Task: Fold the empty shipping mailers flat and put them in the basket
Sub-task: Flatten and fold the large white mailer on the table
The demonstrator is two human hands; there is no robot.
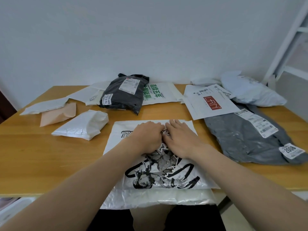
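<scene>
Two hands (pixel 164 139) on one mailer (pixel 166 177)

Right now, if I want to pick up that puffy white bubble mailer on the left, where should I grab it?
Probably by the near left end of the white bubble mailer, coming from the table's front left. That end lies flat and thin against the wooden table, so fingers can pinch it, while the far right end is folded over and bulky. Nothing lies on it.

Soft even daylight, faint shadows, wide-angle edge warping
</scene>
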